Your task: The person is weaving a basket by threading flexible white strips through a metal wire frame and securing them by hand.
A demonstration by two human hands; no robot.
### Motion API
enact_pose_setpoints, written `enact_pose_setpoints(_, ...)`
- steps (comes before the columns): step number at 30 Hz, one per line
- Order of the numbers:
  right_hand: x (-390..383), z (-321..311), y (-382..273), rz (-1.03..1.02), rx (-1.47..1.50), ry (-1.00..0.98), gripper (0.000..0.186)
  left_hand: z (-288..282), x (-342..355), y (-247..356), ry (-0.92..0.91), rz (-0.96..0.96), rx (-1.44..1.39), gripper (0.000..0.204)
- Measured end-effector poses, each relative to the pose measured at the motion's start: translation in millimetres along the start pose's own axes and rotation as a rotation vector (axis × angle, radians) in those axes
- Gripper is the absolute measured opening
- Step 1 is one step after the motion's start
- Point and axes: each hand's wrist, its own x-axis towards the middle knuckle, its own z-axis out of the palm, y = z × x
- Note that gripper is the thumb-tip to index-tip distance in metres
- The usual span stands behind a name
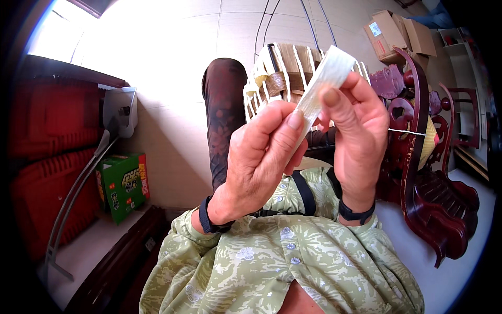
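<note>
A flat, pale strip point(332, 67) with fine lengthwise lines slants up to the right in front of my chest. My left hand point(261, 149) pinches its lower part between thumb and curled fingers. Higher up, my right hand point(355, 123) grips the same strip, with the thumb on its face and the fingers behind. Just beyond the hands sits a rounded bundle of brown and blond bands point(289, 57) with cream strips running across them. The hands and the strip cover part of this bundle.
On the left stand red stacked plastic items point(55, 115), a green box point(124, 183) and a curved metal frame point(68, 204). Carved dark-red wooden furniture point(418, 157) is at the right. Open cardboard boxes point(389, 39) lie at the back right, and thin metal rods point(308, 23) rise behind the bundle.
</note>
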Motion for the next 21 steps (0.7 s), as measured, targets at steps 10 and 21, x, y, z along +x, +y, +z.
enact_pose_setpoints(10,3.4,4.5,-2.3,-0.279,-0.149,0.131,0.008,-2.6,-8.5,-4.8,0.222,0.244,0.27,0.021)
enact_pose_setpoints(21,-12.3,2.1,-11.1,-0.871,-0.569,-0.095,0.019,7.9,-42.6,-7.2,0.297,0.531,0.826,0.061)
